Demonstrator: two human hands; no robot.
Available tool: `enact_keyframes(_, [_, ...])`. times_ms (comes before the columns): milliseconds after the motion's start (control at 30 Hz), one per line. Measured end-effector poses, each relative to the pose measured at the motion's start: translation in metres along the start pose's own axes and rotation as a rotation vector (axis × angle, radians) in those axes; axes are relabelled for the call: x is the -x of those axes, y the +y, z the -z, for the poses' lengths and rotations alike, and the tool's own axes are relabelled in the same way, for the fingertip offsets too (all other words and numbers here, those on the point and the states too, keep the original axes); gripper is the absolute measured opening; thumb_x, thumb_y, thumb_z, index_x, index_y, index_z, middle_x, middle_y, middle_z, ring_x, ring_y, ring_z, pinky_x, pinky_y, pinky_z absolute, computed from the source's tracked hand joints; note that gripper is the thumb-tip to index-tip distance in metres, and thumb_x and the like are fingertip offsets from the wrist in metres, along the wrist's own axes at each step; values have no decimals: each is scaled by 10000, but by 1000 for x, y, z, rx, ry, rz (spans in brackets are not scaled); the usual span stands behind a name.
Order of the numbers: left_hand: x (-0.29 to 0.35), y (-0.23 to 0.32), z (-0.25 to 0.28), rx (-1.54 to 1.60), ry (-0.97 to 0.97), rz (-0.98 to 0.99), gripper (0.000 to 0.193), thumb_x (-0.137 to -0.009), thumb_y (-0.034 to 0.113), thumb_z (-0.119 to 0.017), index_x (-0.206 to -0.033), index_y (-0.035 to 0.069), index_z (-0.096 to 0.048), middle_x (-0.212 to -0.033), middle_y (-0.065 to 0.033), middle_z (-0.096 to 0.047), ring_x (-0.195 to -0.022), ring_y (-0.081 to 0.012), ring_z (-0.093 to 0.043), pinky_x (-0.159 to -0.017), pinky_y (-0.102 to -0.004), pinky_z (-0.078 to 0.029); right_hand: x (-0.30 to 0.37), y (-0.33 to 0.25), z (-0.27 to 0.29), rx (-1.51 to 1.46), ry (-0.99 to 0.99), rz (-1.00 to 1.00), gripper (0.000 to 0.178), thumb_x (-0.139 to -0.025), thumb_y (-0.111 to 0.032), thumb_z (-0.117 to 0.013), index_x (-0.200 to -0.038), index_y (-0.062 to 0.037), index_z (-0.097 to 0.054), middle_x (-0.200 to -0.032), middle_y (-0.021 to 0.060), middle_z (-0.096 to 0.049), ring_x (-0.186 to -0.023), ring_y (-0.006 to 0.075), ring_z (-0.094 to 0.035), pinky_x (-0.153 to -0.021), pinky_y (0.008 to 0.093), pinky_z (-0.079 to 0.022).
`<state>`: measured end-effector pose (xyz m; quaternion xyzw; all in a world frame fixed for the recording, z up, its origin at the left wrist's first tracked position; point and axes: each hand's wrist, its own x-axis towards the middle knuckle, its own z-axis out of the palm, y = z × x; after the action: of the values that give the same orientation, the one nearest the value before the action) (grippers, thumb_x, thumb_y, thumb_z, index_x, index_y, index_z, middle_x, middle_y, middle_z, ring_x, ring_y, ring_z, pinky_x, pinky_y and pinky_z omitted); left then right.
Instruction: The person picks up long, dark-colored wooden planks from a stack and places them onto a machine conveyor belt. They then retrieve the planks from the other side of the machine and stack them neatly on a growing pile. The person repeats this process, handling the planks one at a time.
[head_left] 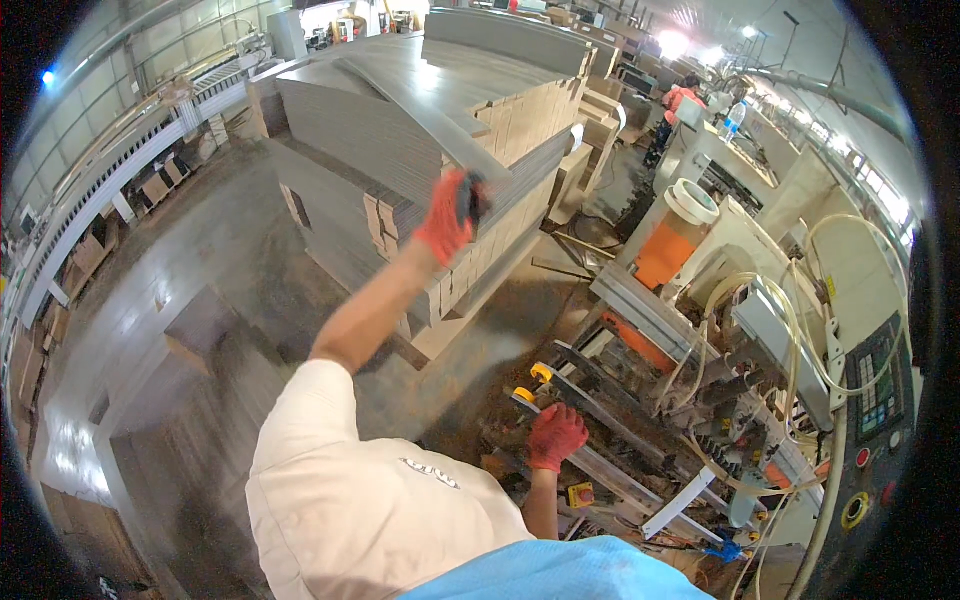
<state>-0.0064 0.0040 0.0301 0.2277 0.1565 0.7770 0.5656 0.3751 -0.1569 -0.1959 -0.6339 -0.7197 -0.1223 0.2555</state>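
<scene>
My left hand [447, 222], in a red glove with a dark palm, reaches forward to a tall stack of flat grey boards [345, 140]. Its fingers close at the near end of a long narrow grey board [425, 115], which lies askew across the top of the stack; motion blurs the fingertips. Lower and to the right, my right hand [557, 437], also in a red glove, rests with curled fingers on a metal rail [610, 480] of a machine. Yellow rollers [541, 372] sit at the rail ends just beyond it.
To the right stands the machine, with pale hoses [795, 330], an orange and white cylinder [675, 235] and a control panel [877, 385]. A roller conveyor [110, 180] curves along the left. Brown boards [190, 420] are stacked at lower left. A person [683, 95] is far back.
</scene>
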Motion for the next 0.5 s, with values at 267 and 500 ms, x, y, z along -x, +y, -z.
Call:
enact_keyframes(267, [35,-17,-60,328,-32,66,372,-903,320,-642,-1142,34,-636,-1180,-92,-700,-1099,-327,-660,-1047,-523,-503,6,8,-3,-23,-34,-23,219,-984,-315,-570,-999,-155,-719,-996,83,-726,-946,335,-670,-834,522,-483])
enact_keyframes(500, [101,-74,20,116,-34,135,285,-917,141,-636,-1177,25,-636,-1059,-111,-677,-1014,-246,-644,-933,-423,-547,-6,7,39,-785,-256,-326,281,-1004,-222,-616,-1237,-96,-712,-1155,99,-739,-1048,263,-690,-922,402,-524])
